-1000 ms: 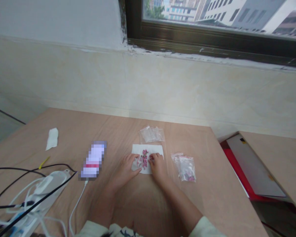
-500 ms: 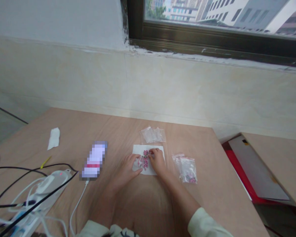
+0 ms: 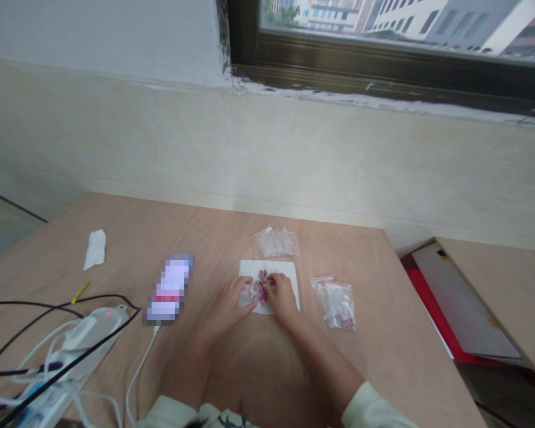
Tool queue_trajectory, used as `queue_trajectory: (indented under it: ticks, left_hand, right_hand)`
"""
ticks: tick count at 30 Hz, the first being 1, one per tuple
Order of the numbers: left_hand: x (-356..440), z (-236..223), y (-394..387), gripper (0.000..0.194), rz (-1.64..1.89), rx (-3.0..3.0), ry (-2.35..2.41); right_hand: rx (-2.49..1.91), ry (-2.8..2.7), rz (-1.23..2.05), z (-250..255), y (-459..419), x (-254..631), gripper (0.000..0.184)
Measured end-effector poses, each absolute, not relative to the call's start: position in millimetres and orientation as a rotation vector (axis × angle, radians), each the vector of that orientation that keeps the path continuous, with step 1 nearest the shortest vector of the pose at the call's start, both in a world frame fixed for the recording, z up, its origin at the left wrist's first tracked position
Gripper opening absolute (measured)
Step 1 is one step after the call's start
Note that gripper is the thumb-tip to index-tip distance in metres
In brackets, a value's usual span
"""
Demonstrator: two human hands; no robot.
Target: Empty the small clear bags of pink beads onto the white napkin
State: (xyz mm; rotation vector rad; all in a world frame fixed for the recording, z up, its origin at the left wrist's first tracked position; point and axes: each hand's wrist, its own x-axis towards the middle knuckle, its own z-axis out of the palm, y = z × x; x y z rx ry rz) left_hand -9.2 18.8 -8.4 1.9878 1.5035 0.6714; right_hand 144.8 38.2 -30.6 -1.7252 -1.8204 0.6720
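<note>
Bench [image 3: 383, 362] unchanged, right hand [image 3: 283, 294] lower over the beads [image 3: 263, 286]

Broad, flat and pale brown, the bench shows faint wood grain. On its left side lies a long white plastic power strip [image 3: 98, 327], crossed by looping cords.

The left hand [image 3: 232, 297] matches the picture half a second ago, thumb and fingers spread in a C shape. The right hand's fingertips, then by the top of the beads, have dropped slightly to near their middle; thumb and forefinger draw close together, though I cannot tell whether they pinch a bead.

Below both hands lies smooth white paper [image 3: 249, 267], four-sided and flat. Just behind it are thin, clear plastic bags [image 3: 276, 242]; to its right, filled bags [image 3: 339, 303] hold pinkish pieces in one lower corner. One small red-edged bag [image 3: 252, 292] sits between the left thumb and fingers. Smallest are the beads, roundish, pink and dark, heaped in a narrow strip on the paper between the hands.
</note>
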Motion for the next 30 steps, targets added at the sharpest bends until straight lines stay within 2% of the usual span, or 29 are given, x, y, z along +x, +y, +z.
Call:
queue_trajectory:
  ticks: [15,22,30]
  left_hand:
    - [-11,-5,18,0.037,0.678,1.964,1.518]
    - [-8,-2,17,0.037,0.723,1.921,1.472]
    - [-13,2,17,0.039,0.729,1.903,1.514]
  right_hand:
    - [-1.787,-1.857,0.725,-28,51,144,0.007]
    - [-1.426,-1.765,0.849,-8,35,141,0.004]
    - [-1.849,-1.741,0.628,-33,60,144,0.008]
